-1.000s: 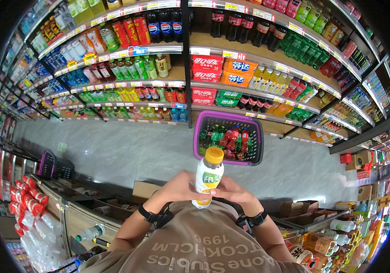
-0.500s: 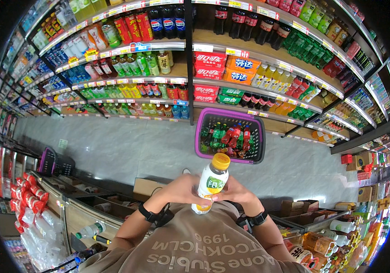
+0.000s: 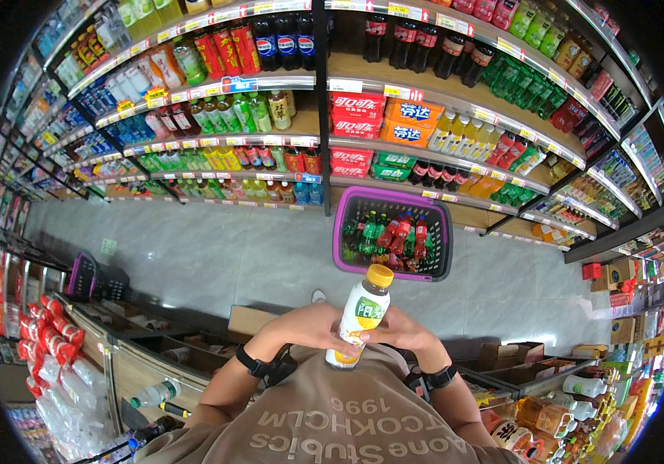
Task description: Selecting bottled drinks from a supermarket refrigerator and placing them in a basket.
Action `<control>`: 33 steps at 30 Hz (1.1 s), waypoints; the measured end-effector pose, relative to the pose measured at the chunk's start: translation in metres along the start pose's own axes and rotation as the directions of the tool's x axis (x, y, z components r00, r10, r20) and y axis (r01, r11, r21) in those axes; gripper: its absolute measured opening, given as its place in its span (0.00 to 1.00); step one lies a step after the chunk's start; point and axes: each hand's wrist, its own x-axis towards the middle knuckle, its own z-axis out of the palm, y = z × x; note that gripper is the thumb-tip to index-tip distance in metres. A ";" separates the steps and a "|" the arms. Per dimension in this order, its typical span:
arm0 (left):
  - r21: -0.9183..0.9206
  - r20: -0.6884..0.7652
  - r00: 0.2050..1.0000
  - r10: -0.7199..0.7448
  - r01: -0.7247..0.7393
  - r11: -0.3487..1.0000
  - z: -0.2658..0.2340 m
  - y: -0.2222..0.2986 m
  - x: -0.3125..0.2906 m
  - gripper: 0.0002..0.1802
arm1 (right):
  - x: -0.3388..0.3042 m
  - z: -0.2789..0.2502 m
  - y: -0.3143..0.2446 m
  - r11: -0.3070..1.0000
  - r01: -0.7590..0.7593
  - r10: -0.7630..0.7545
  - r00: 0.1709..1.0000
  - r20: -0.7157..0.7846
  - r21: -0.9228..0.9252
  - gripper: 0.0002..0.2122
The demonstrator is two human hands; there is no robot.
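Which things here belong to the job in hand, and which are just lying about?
In hand:
yellow-capped white bottle
left hand and right hand, both holding it

Lying about, untouched:
purple-rimmed basket holding bottles
cardboard box
stocked shelves

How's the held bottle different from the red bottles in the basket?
The held bottle is mostly white with a yellow cap; the red bottles are mostly red. The left hand and right hand grip the held bottle, while the red bottles sit in the basket. All are drink bottles.
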 end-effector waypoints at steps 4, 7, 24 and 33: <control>0.026 0.039 0.999 -0.024 0.023 0.999 -0.001 -0.002 0.004 0.33 | -0.002 0.000 0.000 1.000 -0.006 0.006 1.000 -0.005 -0.023 0.26; 0.047 0.039 0.999 -0.030 0.028 0.999 -0.003 0.007 0.003 0.32 | -0.003 -0.001 0.000 0.999 -0.010 0.010 1.000 0.001 -0.036 0.26; 0.099 0.012 0.999 -0.053 0.051 0.994 0.004 0.009 -0.002 0.33 | -0.005 0.000 0.013 0.998 0.000 -0.001 0.999 -0.032 -0.055 0.28; 0.104 -0.001 0.999 -0.046 0.046 0.993 0.005 0.008 -0.002 0.33 | -0.007 0.005 0.006 1.000 -0.014 0.013 1.000 -0.028 -0.017 0.25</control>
